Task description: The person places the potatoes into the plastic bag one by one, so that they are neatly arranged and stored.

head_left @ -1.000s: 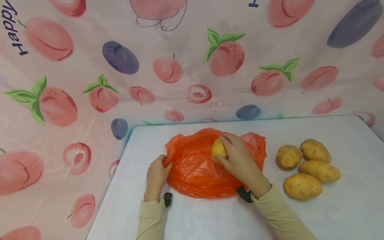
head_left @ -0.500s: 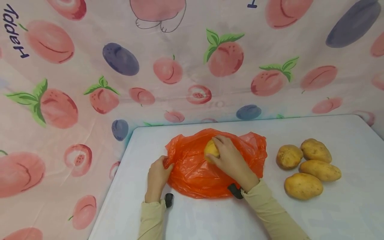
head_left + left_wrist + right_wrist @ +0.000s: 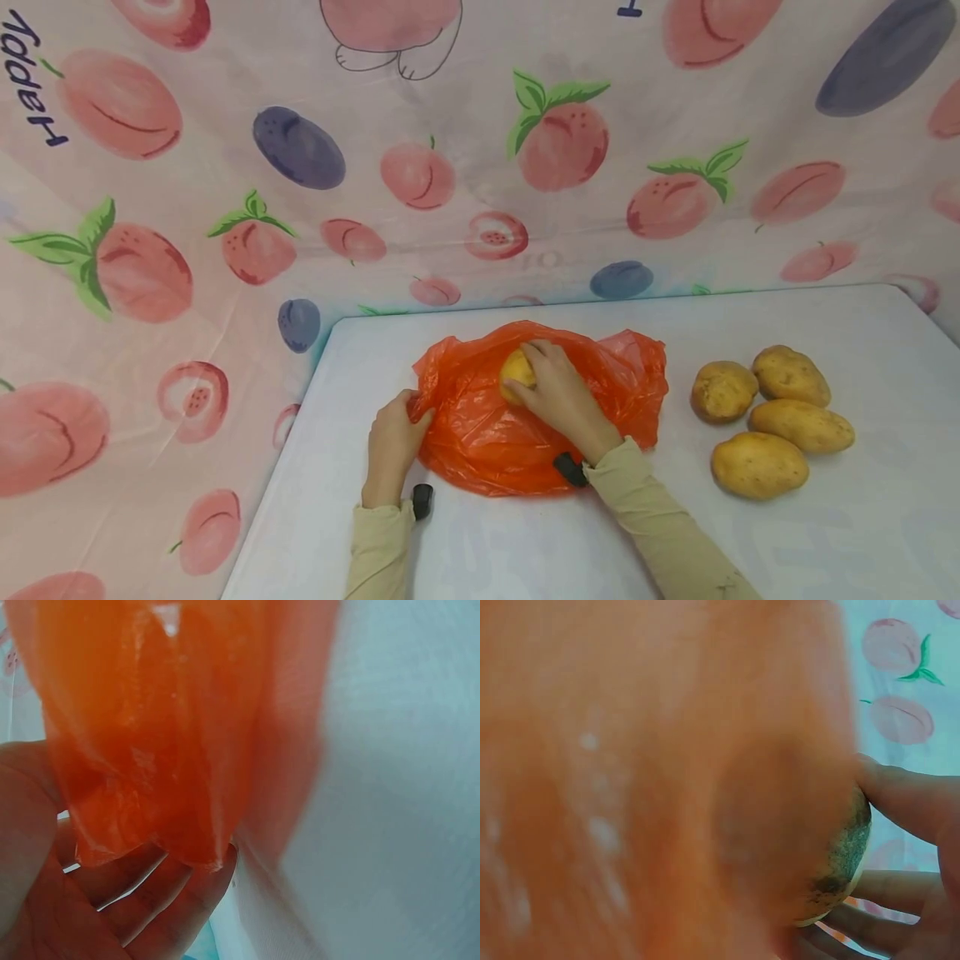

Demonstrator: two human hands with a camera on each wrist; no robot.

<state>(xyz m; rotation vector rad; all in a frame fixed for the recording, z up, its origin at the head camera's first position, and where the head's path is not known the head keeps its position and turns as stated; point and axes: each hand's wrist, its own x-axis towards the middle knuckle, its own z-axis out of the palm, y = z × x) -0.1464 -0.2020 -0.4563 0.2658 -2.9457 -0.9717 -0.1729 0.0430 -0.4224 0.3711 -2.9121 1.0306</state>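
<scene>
An orange-red plastic bag (image 3: pixel 480 433) lies spread out on the white table. My left hand (image 3: pixel 395 442) holds its left edge; in the left wrist view the fingers (image 3: pixel 161 900) curl behind the thin film. My right hand (image 3: pixel 561 393) grips a yellow potato (image 3: pixel 516 377) over the middle of the bag, thumb on the near side and fingers on the far side. The right wrist view shows that potato (image 3: pixel 847 847) with a dark, greenish patch on its skin, partly hidden behind blurred orange film (image 3: pixel 615 780).
To the right of the bag, several potatoes lie in a loose group, the nearest potato (image 3: pixel 759 465) toward the front. A fruit-print cloth (image 3: pixel 547 267) stands behind the table (image 3: pixel 487 550) and along its left side. Black wrist devices sit under both sleeves.
My right hand has moved left across the bag with the potato in its grip. My left hand stays at the bag's left edge, and the other potatoes have not moved.
</scene>
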